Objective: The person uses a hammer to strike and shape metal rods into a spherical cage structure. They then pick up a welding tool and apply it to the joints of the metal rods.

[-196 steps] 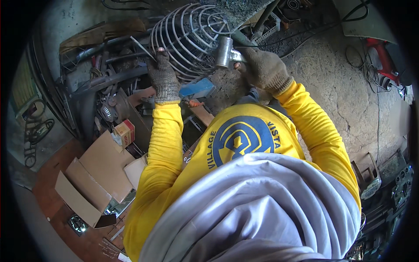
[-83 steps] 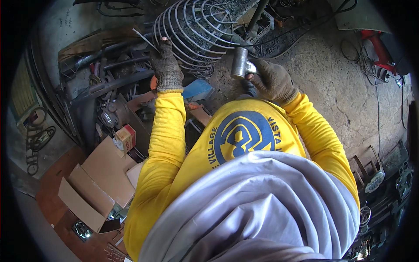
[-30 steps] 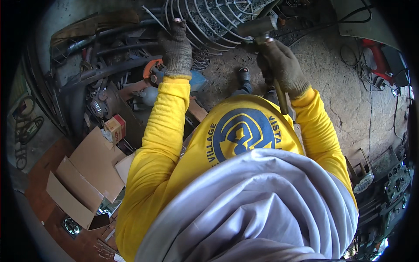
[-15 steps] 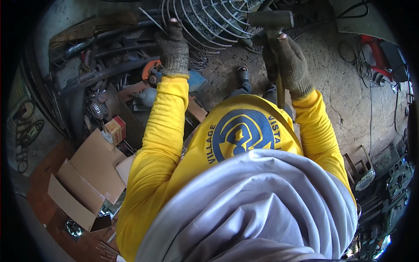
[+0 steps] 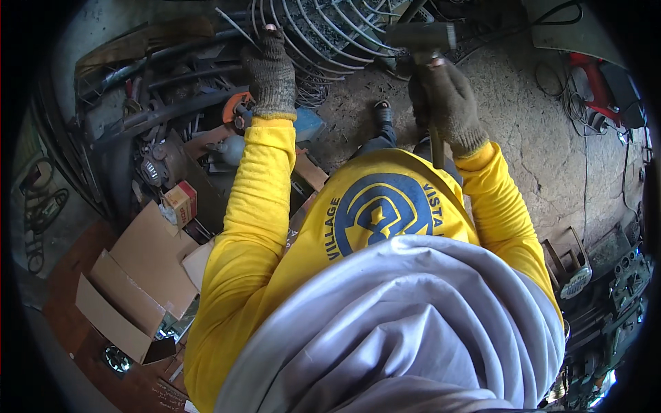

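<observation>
My left hand (image 5: 273, 77), in a brown knitted glove with a bare thumb tip, is closed at the edge of a coil of pale metal rod (image 5: 318, 43). A straight end of the rod (image 5: 234, 25) sticks out beyond this hand to the upper left; the fingers' underside is hidden. My right hand (image 5: 449, 100), gloved alike, is wrapped around the handle of a hammer (image 5: 421, 36). The hammer's broad, dark head is raised beside the coil's right side, slightly blurred. Its wooden handle (image 5: 437, 150) points down toward my body.
Metal bars (image 5: 165, 117) and scrap are heaped on the left, near an orange-guarded power tool (image 5: 237, 110). An open cardboard box (image 5: 131, 289) lies lower left. A red-and-black machine (image 5: 599, 89) with cables stands at right on the concrete floor (image 5: 527, 138). Metal parts (image 5: 620, 289) lie lower right.
The hammer and my right hand have shifted slightly left and down. My left hand has moved a little up and left, along with the coil.
</observation>
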The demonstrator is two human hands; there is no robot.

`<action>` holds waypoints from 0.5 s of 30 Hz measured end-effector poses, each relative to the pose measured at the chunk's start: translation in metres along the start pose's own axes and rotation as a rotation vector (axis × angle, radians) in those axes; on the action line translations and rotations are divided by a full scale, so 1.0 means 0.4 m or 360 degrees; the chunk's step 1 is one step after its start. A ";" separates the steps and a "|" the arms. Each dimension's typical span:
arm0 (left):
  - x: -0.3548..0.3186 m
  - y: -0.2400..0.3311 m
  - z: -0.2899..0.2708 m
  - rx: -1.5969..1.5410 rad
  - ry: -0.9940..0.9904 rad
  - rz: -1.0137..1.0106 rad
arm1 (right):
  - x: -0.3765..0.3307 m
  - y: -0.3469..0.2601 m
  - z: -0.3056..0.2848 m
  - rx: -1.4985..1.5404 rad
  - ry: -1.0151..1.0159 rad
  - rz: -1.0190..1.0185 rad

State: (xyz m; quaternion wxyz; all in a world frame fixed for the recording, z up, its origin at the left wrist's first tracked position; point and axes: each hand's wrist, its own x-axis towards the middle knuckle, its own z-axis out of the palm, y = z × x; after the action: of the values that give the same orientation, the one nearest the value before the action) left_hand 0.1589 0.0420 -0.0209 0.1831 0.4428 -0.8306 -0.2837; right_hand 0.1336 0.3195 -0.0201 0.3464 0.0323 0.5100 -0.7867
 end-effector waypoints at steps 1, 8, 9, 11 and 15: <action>-0.002 0.007 -0.001 -0.0023 -0.0034 -0.0045 | -0.002 -0.004 0.006 0.0095 0.0065 -0.0101; -0.006 0.022 -0.011 -0.0092 -0.0089 -0.0053 | 0.013 -0.036 0.026 -0.0265 -0.0109 0.0266; -0.018 0.030 -0.012 -0.0102 -0.0088 0.0042 | -0.002 -0.046 0.021 -0.0111 -0.0060 0.0307; 0.025 -0.022 0.004 -0.0011 -0.0136 0.0062 | 0.007 -0.029 0.003 -0.0097 -0.0042 0.0106; -0.006 0.006 0.005 -0.0131 -0.0055 0.0006 | 0.014 0.025 0.034 -0.0132 0.0129 -0.0055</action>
State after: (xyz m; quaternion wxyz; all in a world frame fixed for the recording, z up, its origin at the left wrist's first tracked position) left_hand 0.1574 0.0457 -0.0211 0.1874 0.4284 -0.8221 -0.3250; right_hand 0.1392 0.3027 -0.0236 0.3130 0.0408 0.5561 -0.7688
